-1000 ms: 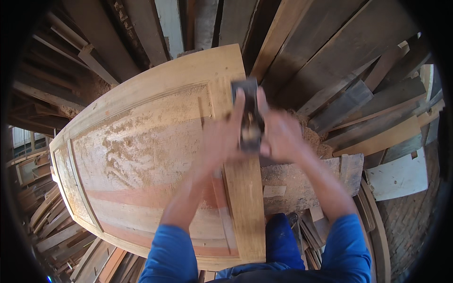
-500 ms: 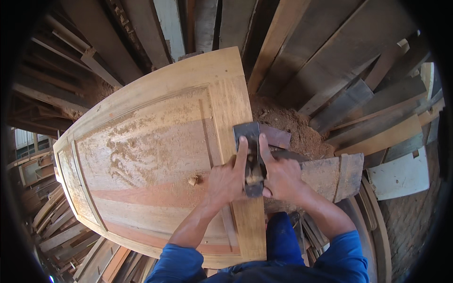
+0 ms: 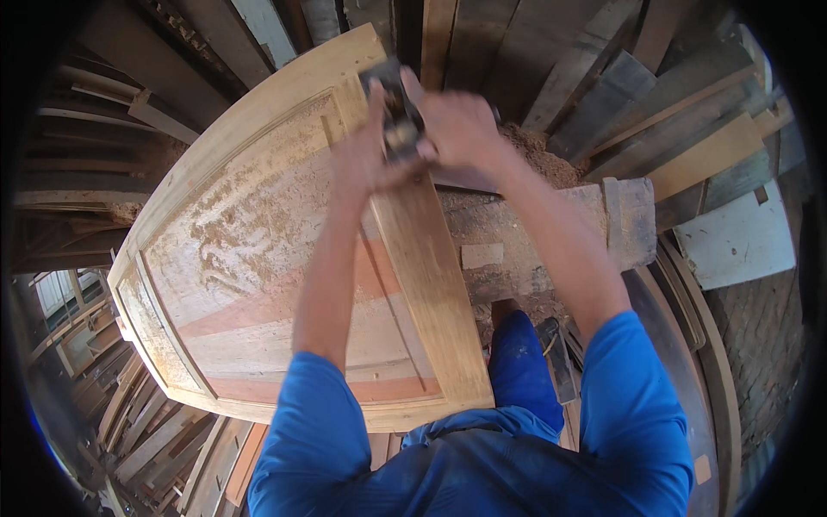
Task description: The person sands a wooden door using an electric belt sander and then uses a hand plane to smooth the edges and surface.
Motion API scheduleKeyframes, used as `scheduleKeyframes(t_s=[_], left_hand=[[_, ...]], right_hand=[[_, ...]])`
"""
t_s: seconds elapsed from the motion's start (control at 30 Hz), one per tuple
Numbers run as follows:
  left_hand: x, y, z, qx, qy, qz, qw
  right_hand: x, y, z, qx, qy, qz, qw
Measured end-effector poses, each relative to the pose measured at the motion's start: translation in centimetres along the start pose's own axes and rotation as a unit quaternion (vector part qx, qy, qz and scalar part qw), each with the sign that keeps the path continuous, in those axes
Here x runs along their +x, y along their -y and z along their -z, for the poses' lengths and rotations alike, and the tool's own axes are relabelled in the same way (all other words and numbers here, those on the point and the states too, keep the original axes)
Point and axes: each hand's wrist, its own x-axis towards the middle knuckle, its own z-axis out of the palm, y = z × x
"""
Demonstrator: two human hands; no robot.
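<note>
Both my arms stretch forward over a wooden door panel (image 3: 284, 319) with a pale frame and reddish stripes. My left hand (image 3: 357, 159) and my right hand (image 3: 463, 129) grip a dark hand plane (image 3: 400, 110) from its two sides. The plane rests on the right-hand frame strip (image 3: 426, 267), near that strip's far end. One finger of each hand lies forward along the plane's body; the others are partly hidden and smeared by motion. Sawdust and shavings (image 3: 226, 233) cover much of the panel's recessed field, left of my left hand.
Under the door's right side a dusty wooden bench (image 3: 551, 228) juts out, with a small flat wood piece (image 3: 482, 255) on it. Dark boards (image 3: 594, 73) lean along the back. Sawdust (image 3: 547, 155) heaps behind the bench; stacked offcuts (image 3: 151, 439) lie at lower left.
Both hands have pushed the plane forward along the frame strip, away from my body, and my arms are now straighter. The view has shifted as well; more of my shirt shows.
</note>
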Motion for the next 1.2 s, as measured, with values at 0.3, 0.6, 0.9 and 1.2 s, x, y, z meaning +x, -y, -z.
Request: scheduleKeyframes(t_s=[0.3, 0.6, 0.9, 1.2], left_hand=[[-34.0, -14.0, -3.9, -0.117, 0.271, 0.062, 0.953], [-9.0, -5.0, 0.6, -0.016, 0.094, 0.034, 0.995], [-38.6, -16.4, -3.3, -0.094, 0.247, 0.035, 0.964], [-38.2, -15.1, -6.9, -0.104, 0.134, 0.009, 0.986]], right_hand=[[-36.1, 8.4, -9.6, 0.133, 0.032, -0.043, 0.990], [-8.8, 1.7, -3.4, -0.002, -0.064, -0.010, 0.998], [-41.9, 11.5, -10.3, 0.069, 0.054, -0.104, 0.991], [-39.9, 10.2, -9.7, 0.021, 0.067, -0.094, 0.993]])
